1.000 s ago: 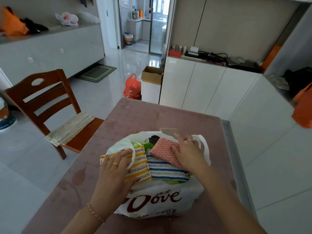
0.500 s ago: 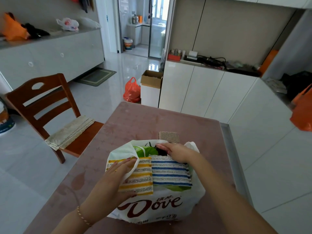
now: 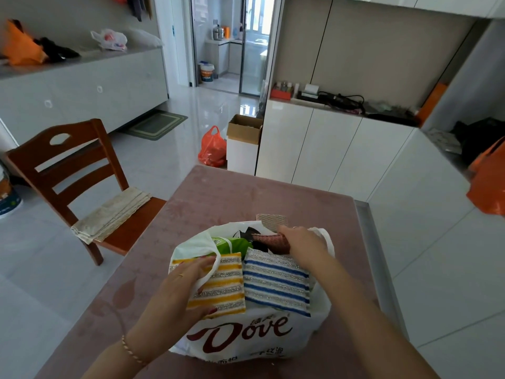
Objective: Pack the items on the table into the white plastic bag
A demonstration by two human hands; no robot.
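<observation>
A white plastic bag [image 3: 246, 335] with red "Dove" lettering lies open on the pinkish table [image 3: 226, 198]. At its mouth lie a yellow-striped sponge cloth [image 3: 221, 285] and a blue-striped one [image 3: 276, 283], with green packaging [image 3: 231, 243] deeper inside. My left hand [image 3: 183, 285] rests on the yellow cloth and grips the bag's left handle. My right hand [image 3: 303, 242] holds a pinkish-brown cloth [image 3: 273, 240] at the bag's far opening. A beige waffle-textured cloth [image 3: 272, 221] lies on the table just beyond the bag.
A wooden chair [image 3: 71, 170] with a folded cloth on its seat stands left of the table. White cabinets [image 3: 328, 149] run behind and to the right. An orange bag [image 3: 213, 149] and a cardboard box [image 3: 244, 129] sit on the floor beyond the table.
My right hand has pushed the pink cloth from on top of the blue-striped cloth toward the back of the bag's opening, where it now shows darker and bunched. My left hand has kept its place.
</observation>
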